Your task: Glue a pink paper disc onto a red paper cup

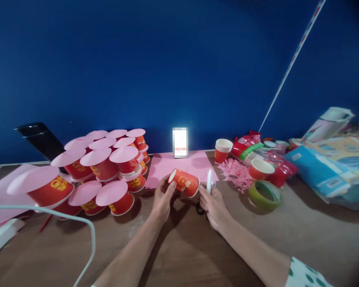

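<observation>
A red paper cup [184, 182] with yellow print lies tilted on its side between my hands, above the table. My left hand [163, 197] is closed on its left end, thumb on the near side. My right hand [213, 205] is closed around a slim white pen-shaped tool [209, 179] that points up. Its fingertips also touch the cup's right end. Just behind the cup lies a stack of pink paper sheets [158, 167]. Below my right hand a dark loop [200, 208] shows on the table, partly hidden.
To the left stand several stacked red cups [121, 204] topped with pink paper discs [112, 194]. A white cable [92, 235] crosses the front left. At right are pink scraps [233, 171], nested cups [223, 150], a tape roll [265, 195] and a blue package [320, 167]. A bright phone [180, 142] stands behind.
</observation>
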A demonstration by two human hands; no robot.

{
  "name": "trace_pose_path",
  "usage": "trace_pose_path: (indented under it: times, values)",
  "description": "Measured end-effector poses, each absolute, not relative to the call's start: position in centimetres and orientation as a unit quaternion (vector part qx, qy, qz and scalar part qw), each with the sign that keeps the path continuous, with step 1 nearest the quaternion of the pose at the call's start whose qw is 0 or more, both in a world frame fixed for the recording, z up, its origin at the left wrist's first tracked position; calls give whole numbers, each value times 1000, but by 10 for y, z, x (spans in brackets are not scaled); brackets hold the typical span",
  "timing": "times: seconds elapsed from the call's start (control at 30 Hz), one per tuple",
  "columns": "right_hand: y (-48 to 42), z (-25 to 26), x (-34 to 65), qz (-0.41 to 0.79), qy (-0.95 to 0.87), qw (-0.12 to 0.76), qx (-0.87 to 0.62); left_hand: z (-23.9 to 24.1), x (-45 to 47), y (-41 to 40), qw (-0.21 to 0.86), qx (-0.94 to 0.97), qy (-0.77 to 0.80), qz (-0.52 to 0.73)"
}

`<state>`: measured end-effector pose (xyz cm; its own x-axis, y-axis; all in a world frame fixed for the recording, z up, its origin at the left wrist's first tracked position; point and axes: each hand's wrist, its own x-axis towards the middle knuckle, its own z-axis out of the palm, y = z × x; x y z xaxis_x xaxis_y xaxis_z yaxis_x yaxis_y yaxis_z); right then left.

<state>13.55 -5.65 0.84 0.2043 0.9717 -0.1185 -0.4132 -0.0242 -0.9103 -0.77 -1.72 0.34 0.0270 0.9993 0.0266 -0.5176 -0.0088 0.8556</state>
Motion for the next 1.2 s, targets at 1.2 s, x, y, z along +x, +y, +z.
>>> trace_pose_path:
  times: [1.2]
  values:
    - [-75,14,139,168,-708,542,-421,15,-11,-21,799,232,221,508]
